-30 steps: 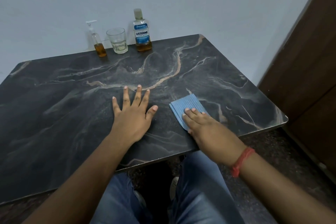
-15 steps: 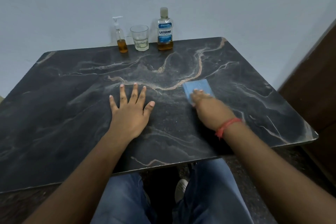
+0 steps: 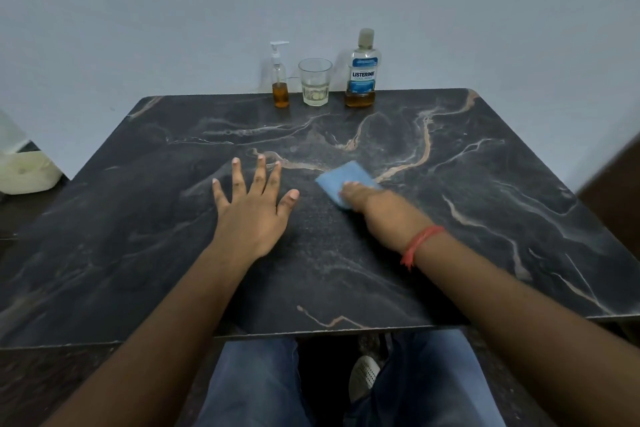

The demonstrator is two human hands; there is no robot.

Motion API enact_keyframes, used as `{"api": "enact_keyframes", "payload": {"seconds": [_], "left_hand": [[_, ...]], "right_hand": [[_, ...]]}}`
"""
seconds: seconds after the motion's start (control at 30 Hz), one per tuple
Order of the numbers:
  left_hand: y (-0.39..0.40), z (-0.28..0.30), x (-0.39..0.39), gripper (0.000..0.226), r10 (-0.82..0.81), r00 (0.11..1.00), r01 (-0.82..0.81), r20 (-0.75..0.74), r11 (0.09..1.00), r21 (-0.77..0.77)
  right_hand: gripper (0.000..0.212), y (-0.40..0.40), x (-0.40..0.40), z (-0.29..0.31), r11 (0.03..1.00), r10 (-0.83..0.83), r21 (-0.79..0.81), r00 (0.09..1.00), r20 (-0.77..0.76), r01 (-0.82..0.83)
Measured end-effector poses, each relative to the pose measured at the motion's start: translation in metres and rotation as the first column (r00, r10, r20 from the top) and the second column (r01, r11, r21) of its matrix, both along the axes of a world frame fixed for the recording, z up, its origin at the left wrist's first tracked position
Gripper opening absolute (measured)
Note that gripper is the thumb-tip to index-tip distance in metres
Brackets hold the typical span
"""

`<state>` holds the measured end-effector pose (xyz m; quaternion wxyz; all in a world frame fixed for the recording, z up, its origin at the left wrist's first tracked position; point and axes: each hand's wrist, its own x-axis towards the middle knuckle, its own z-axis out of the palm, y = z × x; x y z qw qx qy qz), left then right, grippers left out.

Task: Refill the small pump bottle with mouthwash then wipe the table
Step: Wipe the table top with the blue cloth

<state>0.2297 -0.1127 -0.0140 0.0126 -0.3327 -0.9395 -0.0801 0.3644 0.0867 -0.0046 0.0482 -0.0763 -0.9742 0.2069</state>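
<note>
My right hand [image 3: 375,210] presses a folded blue cloth [image 3: 341,176] flat on the dark marble table [image 3: 485,204], near its middle. My left hand [image 3: 251,215] lies flat on the table with fingers spread, a short way left of the cloth, holding nothing. At the back edge stands the small pump bottle [image 3: 280,80] with amber liquid in its lower part. To its right is the mouthwash bottle [image 3: 362,71], capped, with a blue label and a little amber liquid at the bottom.
A clear drinking glass [image 3: 315,81] stands between the two bottles. A pale wall runs behind the table. A white container [image 3: 24,170] sits off the table's left side, a brown door [image 3: 620,191] at the right. My knees are under the near edge.
My right hand has slid the blue cloth away from the near right part of the table toward the middle and back. My left hand has stayed flat. The camera view has shifted right.
</note>
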Motion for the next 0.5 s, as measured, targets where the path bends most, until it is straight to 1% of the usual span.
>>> {"api": "enact_keyframes", "payload": {"seconds": [0.03,0.07,0.1,0.17,0.2,0.23,0.27,0.33,0.37,0.4,0.43,0.5], "left_hand": [[-0.001,0.0,-0.001,0.082,-0.005,1.0,0.005,-0.003,1.0,0.003],[-0.002,0.0,-0.001,0.082,-0.009,1.0,0.009,-0.003,1.0,0.003],[-0.003,0.0,-0.002,0.082,-0.008,1.0,0.008,0.0,1.0,-0.001],[-0.004,0.0,-0.001,0.083,-0.001,1.0,0.001,0.001,1.0,-0.024],[-0.004,0.0,-0.002,0.083,0.001,1.0,-0.001,0.002,0.999,-0.037],[-0.003,0.0,-0.003,0.082,0.001,1.0,-0.001,0.006,0.999,-0.042],[-0.003,0.0,-0.003,0.082,-0.003,1.0,0.003,0.01,0.999,-0.038],[-0.002,0.0,-0.004,0.081,-0.014,1.0,0.013,-0.003,1.0,-0.021],[-0.001,0.001,-0.004,0.081,-0.018,1.0,0.018,-0.012,1.0,-0.016],[0.0,0.001,-0.003,0.081,-0.022,1.0,0.022,-0.015,1.0,-0.013],[0.002,0.001,-0.002,0.081,-0.027,1.0,0.026,-0.014,1.0,-0.013],[0.007,0.002,0.0,0.082,-0.039,0.999,0.039,-0.011,0.999,-0.017]], "right_hand": [[0.042,0.012,-0.004,0.002,0.991,-0.132,0.003,0.991,-0.038,0.132],[0.044,0.015,-0.006,0.001,0.984,-0.17,0.044,0.985,-0.01,0.17],[0.048,0.008,-0.007,0.0,0.985,-0.146,0.089,0.989,0.001,0.145],[0.055,-0.01,-0.003,-0.007,0.999,0.021,0.04,0.999,0.046,-0.023],[0.059,-0.012,0.001,-0.009,0.99,0.118,0.066,0.991,0.066,-0.122],[0.061,-0.007,0.005,-0.006,0.983,0.156,0.084,0.986,0.065,-0.161],[0.062,0.005,0.008,0.0,0.987,0.112,0.104,0.991,0.074,-0.119],[0.066,0.031,0.011,0.012,0.987,-0.08,0.144,0.995,0.055,0.071],[0.067,0.035,0.013,0.015,0.975,-0.149,0.173,0.988,0.048,0.139],[0.066,0.028,0.016,0.015,0.97,-0.17,0.18,0.985,0.039,0.161],[0.065,0.016,0.02,0.008,0.975,-0.147,0.173,0.988,0.038,0.139],[0.067,-0.004,0.032,-0.007,0.99,-0.017,0.139,0.999,0.037,0.012]]}}
